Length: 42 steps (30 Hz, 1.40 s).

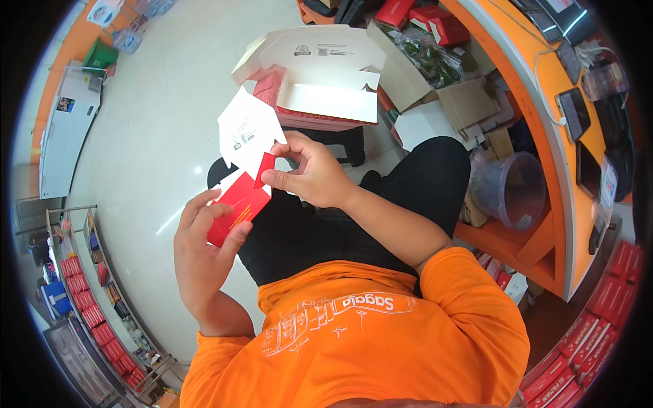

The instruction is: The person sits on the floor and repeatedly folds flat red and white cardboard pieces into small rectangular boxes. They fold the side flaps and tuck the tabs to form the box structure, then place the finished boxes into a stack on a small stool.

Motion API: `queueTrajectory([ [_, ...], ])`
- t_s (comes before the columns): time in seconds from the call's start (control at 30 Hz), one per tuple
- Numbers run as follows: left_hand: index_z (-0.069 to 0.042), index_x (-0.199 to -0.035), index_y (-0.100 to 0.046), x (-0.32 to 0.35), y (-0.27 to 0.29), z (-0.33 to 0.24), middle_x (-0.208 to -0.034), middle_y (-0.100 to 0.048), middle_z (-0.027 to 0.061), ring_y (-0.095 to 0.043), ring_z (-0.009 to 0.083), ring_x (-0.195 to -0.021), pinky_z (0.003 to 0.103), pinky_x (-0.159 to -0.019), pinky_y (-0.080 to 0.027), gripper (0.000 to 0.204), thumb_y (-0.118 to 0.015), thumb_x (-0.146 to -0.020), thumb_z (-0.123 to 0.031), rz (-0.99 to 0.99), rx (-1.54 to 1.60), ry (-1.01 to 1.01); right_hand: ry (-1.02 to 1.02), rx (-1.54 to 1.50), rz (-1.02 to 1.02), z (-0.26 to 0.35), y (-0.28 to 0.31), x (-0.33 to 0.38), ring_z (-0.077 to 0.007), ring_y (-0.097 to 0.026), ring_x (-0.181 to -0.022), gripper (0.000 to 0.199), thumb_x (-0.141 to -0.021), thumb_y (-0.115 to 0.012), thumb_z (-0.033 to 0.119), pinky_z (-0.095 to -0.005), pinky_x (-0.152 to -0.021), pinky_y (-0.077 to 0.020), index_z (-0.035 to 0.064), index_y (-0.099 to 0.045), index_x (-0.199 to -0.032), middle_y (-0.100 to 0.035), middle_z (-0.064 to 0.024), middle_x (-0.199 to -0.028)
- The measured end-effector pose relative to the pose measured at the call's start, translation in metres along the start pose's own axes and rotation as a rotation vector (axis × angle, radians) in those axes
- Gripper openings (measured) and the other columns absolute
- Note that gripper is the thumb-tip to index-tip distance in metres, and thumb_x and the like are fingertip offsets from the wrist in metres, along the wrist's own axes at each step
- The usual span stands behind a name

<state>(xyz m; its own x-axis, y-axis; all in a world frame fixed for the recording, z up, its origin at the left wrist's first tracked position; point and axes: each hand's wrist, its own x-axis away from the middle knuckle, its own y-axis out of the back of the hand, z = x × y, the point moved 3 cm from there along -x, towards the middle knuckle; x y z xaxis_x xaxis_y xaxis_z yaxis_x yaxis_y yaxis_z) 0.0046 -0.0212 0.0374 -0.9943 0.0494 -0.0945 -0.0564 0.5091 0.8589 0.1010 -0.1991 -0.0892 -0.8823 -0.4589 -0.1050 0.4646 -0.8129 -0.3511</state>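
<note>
Carton (246, 204), red outside and white inside, is partly folded and held up between two hands, above the black trousers (292, 245). Far left of the carton stands a white cabinet (58, 143), and below that a rack (72, 208) lined with red boxes (92, 315). Left of the carton and farther off are a green bin (101, 54) and water jugs (127, 41). At the carton's left end, the left hand (207, 238) is clamped on it, thumb against the near edge. A white flap (248, 126) stretches out from the carton's far side. At the carton's right end, the right hand (314, 170) pinches a red tab (263, 171) between thumb and forefinger. Beyond the carton, slightly right, an open white box (333, 88) tops a stack over a black stool (333, 141). Farther right of the carton are a plastic bag (428, 58) of green items, a clear bucket (510, 190) and an orange desk (511, 71) bearing two phones (575, 112)
</note>
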Motion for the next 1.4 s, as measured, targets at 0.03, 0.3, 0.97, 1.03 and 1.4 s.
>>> queueTrajectory([
  [0.03, -0.002, -0.111, -0.066, -0.002, 0.0, -0.004, -0.132, -0.061, 0.0155, -0.067, 0.0303, -0.107, 0.037, -0.083, -0.057, 0.041, -0.087, -0.077, -0.012, -0.013, -0.047, -0.031, -0.006, 0.01, -0.001, -0.004, 0.0, 0.0, -0.0154, -0.056, -0.121, 0.037, -0.09, -0.08, 0.013, -0.0319, -0.092, -0.0592, 0.0002, -0.06, -0.119, -0.055, -0.0033, -0.124],
  [0.3, -0.002, -0.106, -0.064, -0.002, -0.018, 0.017, -0.136, -0.056, 0.0137, -0.066, 0.0301, -0.106, 0.039, -0.084, -0.059, 0.046, -0.086, -0.066, 0.001, 0.011, -0.04, -0.024, 0.01, 0.136, -0.042, -0.007, -0.004, 0.001, -0.0177, -0.058, -0.122, 0.037, -0.09, -0.081, 0.015, -0.0301, -0.089, -0.0614, -0.0016, -0.062, -0.116, -0.052, -0.0086, -0.133],
  [0.97, -0.005, -0.102, -0.073, -0.001, -0.033, 0.014, -0.129, -0.061, 0.0085, -0.064, 0.0262, -0.105, 0.038, -0.086, -0.056, 0.042, -0.086, -0.062, 0.001, 0.034, 0.022, -0.152, 0.058, 0.337, 0.071, -0.005, -0.013, 0.009, -0.0278, -0.064, -0.118, 0.037, -0.082, -0.086, 0.017, -0.0344, -0.09, -0.0612, 0.0038, -0.076, -0.114, -0.056, -0.0162, -0.136],
  [1.03, -0.005, -0.102, -0.073, 0.0, -0.035, 0.015, -0.13, -0.061, 0.0093, -0.064, 0.0262, -0.105, 0.038, -0.086, -0.056, 0.043, -0.087, -0.062, 0.001, 0.042, 0.006, -0.174, 0.083, 0.366, 0.155, -0.004, -0.013, 0.01, -0.0304, -0.06, -0.122, 0.041, -0.081, -0.086, 0.016, -0.0368, -0.097, -0.0568, 0.0041, -0.074, -0.118, -0.056, -0.0174, -0.138],
  [1.4, 0.0, -0.134, -0.06, -0.002, -0.011, 0.051, -0.152, -0.048, 0.0176, -0.052, 0.0313, -0.135, 0.046, -0.11, -0.045, 0.048, -0.06, -0.101, -0.035, -0.425, 0.447, -0.084, 0.336, 0.506, 0.371, 0.017, -0.02, 0.014, -0.0332, -0.039, -0.144, 0.061, -0.075, -0.087, 0.014, -0.0412, -0.116, -0.0387, 0.0066, -0.059, -0.129, -0.043, -0.012, -0.156],
])
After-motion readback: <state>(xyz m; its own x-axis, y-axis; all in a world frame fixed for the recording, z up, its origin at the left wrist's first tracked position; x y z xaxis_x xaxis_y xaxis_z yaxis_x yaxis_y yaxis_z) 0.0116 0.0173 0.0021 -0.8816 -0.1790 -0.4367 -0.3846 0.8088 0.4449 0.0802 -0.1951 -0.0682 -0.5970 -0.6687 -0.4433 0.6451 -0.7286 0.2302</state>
